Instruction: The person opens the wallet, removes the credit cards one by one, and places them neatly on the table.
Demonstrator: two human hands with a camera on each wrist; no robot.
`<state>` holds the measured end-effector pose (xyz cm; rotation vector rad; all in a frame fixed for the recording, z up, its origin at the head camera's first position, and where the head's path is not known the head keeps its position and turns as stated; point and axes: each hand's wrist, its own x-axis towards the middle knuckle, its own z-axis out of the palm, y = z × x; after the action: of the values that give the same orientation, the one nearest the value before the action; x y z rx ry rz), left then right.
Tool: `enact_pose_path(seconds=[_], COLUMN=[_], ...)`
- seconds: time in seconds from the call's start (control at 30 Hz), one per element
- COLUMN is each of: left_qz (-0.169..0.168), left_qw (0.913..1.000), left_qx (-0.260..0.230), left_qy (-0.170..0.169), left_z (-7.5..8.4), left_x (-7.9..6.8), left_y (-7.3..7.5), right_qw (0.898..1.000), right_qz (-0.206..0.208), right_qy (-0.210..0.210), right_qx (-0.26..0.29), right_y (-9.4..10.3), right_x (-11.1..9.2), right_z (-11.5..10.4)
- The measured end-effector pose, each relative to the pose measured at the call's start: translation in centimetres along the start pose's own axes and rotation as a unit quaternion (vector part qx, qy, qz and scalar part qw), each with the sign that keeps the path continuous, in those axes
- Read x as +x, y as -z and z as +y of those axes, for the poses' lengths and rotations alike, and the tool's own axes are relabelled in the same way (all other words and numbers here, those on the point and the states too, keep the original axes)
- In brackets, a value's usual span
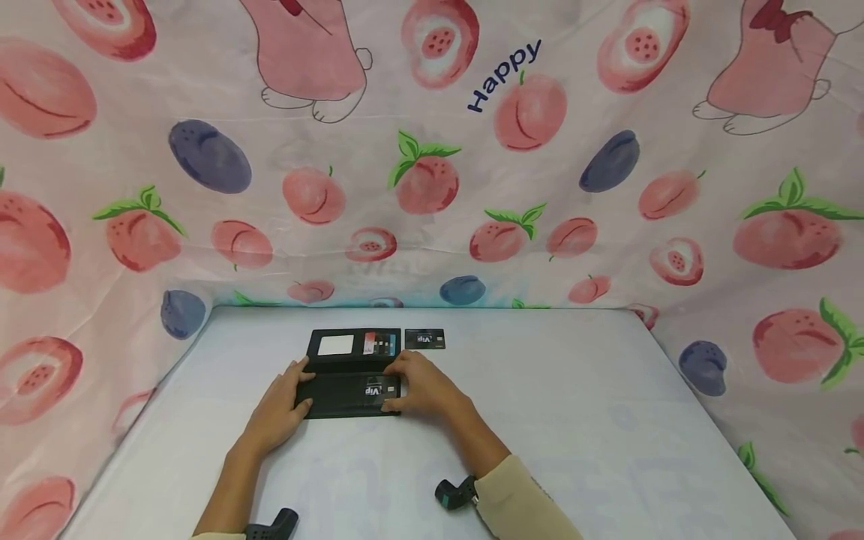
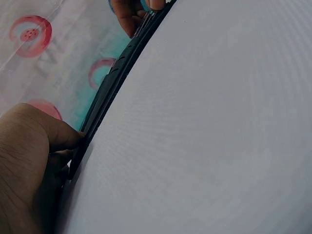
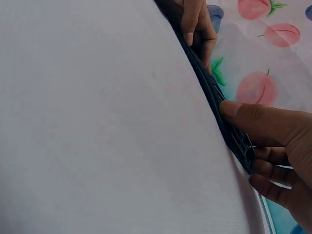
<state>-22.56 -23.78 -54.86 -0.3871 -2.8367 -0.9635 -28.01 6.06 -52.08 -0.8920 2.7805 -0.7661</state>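
Observation:
A black wallet (image 1: 331, 397) lies open on the white table, its fold running left to right. My left hand (image 1: 275, 405) holds the wallet's left edge; in the left wrist view, the thumb (image 2: 66, 136) lies on that edge. On the lower half, at the right, is a black bank card (image 1: 378, 391) marked "Vip". My right hand (image 1: 425, 386) pinches this card, with thumb and fingers at its near and far sides. The right wrist view shows the right thumb (image 3: 231, 109) on the wallet's edge; the card is hard to make out there.
A second black "Vip" card (image 1: 425, 339) lies flat just right of the wallet's upper half. That half carries a white window (image 1: 335, 345) and several cards (image 1: 379, 344) in slots. Behind the table (image 1: 607, 420) hangs a peach-print cloth (image 1: 432, 225).

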Motion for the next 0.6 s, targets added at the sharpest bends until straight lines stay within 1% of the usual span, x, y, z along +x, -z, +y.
enact_pose_path(seconds=[0.2, 0.33, 0.47, 0.6], left_qz=[-0.008, -0.011, -0.008, -0.007], left_qw=[0.9999, 0.9999, 0.9999, 0.9999], left_qx=[-0.003, -0.003, -0.005, -0.008], left_qy=[0.007, 0.011, 0.008, 0.010], left_z=[-0.1, -0.1, 0.2, 0.5], left_x=[0.1, 0.1, 0.0, -0.1], left_y=[-0.1, 0.0, 0.2, 0.4], right_qw=[1.000, 1.000, 1.000, 1.000], right_qz=[0.011, 0.008, 0.004, 0.002], right_qy=[0.008, 0.010, 0.005, 0.011], right_qx=[-0.005, 0.003, 0.015, 0.018], right_y=[-0.2, -0.1, 0.0, -0.1], right_x=[0.1, 0.1, 0.1, 0.1], right_z=[0.1, 0.5, 0.8, 1.0])
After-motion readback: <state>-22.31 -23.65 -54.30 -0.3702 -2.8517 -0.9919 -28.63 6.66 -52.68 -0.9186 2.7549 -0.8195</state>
